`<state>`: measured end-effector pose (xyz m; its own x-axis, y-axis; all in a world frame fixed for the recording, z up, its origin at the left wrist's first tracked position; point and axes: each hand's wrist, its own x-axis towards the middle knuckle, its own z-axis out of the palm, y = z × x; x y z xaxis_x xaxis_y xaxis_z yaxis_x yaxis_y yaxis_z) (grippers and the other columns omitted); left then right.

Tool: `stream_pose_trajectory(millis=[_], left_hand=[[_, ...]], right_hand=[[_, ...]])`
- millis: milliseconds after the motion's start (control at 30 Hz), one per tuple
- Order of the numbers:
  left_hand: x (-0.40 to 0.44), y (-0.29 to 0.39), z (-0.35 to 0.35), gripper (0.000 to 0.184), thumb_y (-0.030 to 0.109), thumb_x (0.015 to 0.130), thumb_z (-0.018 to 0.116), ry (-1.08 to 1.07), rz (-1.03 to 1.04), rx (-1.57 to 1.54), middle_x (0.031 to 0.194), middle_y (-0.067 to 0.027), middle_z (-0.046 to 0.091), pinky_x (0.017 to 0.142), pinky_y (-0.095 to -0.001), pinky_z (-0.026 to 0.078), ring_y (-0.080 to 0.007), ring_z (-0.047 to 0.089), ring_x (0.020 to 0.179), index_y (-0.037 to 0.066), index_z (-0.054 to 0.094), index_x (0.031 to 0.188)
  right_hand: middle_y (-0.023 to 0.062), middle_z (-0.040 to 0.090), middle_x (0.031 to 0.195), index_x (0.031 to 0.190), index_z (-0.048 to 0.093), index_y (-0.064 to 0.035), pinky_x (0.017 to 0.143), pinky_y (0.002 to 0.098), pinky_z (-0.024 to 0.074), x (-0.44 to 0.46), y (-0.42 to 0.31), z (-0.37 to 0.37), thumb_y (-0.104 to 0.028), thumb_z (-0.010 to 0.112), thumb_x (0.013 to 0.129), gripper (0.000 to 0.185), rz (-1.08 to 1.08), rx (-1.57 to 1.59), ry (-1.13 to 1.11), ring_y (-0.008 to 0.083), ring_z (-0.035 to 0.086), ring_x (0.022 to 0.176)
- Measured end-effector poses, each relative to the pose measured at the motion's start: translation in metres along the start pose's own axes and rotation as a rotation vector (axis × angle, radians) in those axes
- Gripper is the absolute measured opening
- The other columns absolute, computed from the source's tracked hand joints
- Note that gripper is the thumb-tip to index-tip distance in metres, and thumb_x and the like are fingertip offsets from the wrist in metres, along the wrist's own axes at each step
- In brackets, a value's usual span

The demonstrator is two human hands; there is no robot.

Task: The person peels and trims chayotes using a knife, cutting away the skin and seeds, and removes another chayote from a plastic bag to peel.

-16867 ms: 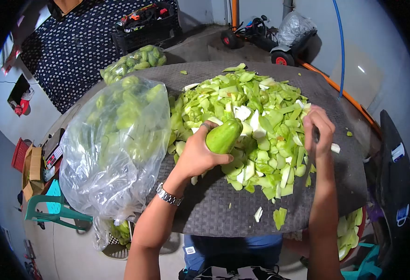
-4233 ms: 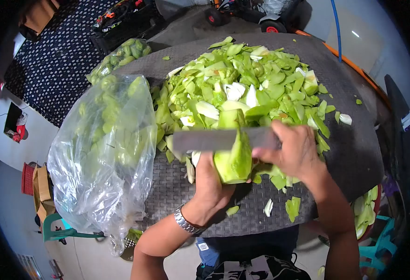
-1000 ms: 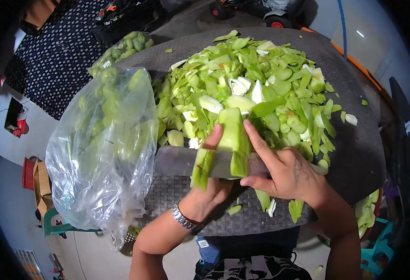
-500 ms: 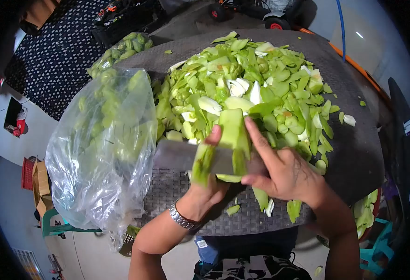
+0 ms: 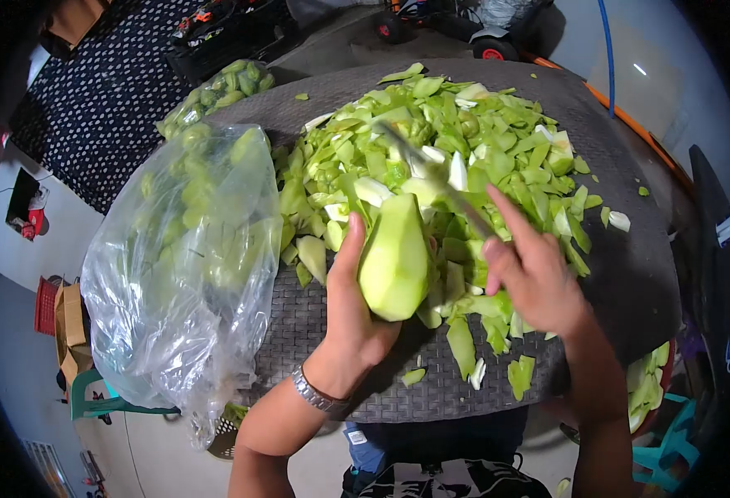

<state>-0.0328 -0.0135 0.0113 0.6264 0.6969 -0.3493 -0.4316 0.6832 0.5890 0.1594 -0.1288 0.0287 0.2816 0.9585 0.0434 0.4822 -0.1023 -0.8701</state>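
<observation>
My left hand (image 5: 355, 319), with a metal watch at the wrist, is closed around a peeled chayote (image 5: 395, 261). The pale green chayote is held upright over the near part of the table, its faceted side facing me. To its right, my right hand (image 5: 539, 282) grips a knife (image 5: 471, 214), index finger stretched out along it. Seen nearly edge-on and a bit blurred, the blade points up and left over a heap of green peelings (image 5: 498, 166). The knife is apart from the chayote. White chunks lie among the peelings.
A dark woven-pattern table (image 5: 631, 274) carries the heap. On the left stands a clear plastic bag (image 5: 182, 257) of chayotes, with another filled bag (image 5: 232, 83) behind it. A tub of peelings (image 5: 649, 386) sits low at the right, near a teal stool (image 5: 668, 448).
The knife has lifted off the chayote, swinging up and right with my right hand. Peel strips on the blade are gone from it. The chayote is turned, showing more of its peeled side.
</observation>
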Motion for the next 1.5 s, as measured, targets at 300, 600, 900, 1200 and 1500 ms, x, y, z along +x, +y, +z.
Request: stream_pose_trajectory(millis=[300, 600, 900, 1200, 1500], left_hand=[[-0.014, -0.006, -0.001, 0.061, 0.057, 0.11, 0.043, -0.181, 0.051, 0.112, 0.138, -0.0115, 0.063, 0.109, -0.0442, 0.051, -0.0237, 0.065, 0.122, 0.01, 0.051, 0.148], [-0.003, -0.01, -0.003, 0.069, 0.062, 0.107, 0.046, -0.226, -0.066, 0.085, 0.143, -0.0159, 0.063, 0.114, -0.0496, 0.049, -0.0295, 0.063, 0.131, 0.008, 0.052, 0.151], [0.001, -0.007, -0.009, 0.063, 0.062, 0.103, 0.057, -0.085, -0.023, 0.162, 0.119, -0.01, 0.068, 0.069, -0.0405, 0.061, -0.0229, 0.07, 0.1, 0.01, 0.057, 0.139], [0.007, -0.007, -0.02, 0.052, 0.052, 0.108, 0.051, -0.15, -0.143, 0.066, 0.118, -0.0119, 0.07, 0.066, -0.0431, 0.06, -0.0259, 0.071, 0.098, 0.009, 0.057, 0.136], [0.002, 0.008, -0.01, 0.061, 0.062, 0.106, 0.05, -0.227, -0.211, 0.109, 0.116, -0.0115, 0.071, 0.065, -0.0409, 0.059, -0.0247, 0.071, 0.095, 0.009, 0.059, 0.135]], right_hand=[[0.0223, 0.071, 0.074, 0.163, 0.022, 0.0081, 0.068, 0.0452, 0.062, -0.011, 0.0, 0.047, -0.056, 0.068, 0.098, 0.102, -0.644, -0.44, 0.002, 0.0376, 0.075, 0.067], [0.0217, 0.068, 0.069, 0.162, 0.032, 0.003, 0.071, 0.0475, 0.0611, -0.005, 0.002, 0.026, -0.059, 0.069, 0.096, 0.098, -0.547, -0.539, -0.014, 0.0402, 0.074, 0.066], [0.0316, 0.062, 0.137, 0.163, 0.037, -0.0092, 0.114, 0.0505, 0.0433, 0.001, 0.006, -0.001, -0.051, 0.076, 0.092, 0.092, -0.273, -0.578, -0.09, 0.0486, 0.058, 0.132], [0.0321, 0.07, 0.107, 0.161, 0.041, -0.0106, 0.098, 0.0451, 0.0527, 0.008, 0.006, -0.027, -0.045, 0.074, 0.096, 0.081, -0.059, -0.523, -0.165, 0.045, 0.07, 0.108], [0.0218, 0.067, 0.076, 0.155, 0.05, -0.0073, 0.079, 0.0432, 0.0543, 0.013, 0.03, -0.055, -0.047, 0.067, 0.101, 0.069, 0.132, -0.617, 0.035, 0.0342, 0.068, 0.075]])
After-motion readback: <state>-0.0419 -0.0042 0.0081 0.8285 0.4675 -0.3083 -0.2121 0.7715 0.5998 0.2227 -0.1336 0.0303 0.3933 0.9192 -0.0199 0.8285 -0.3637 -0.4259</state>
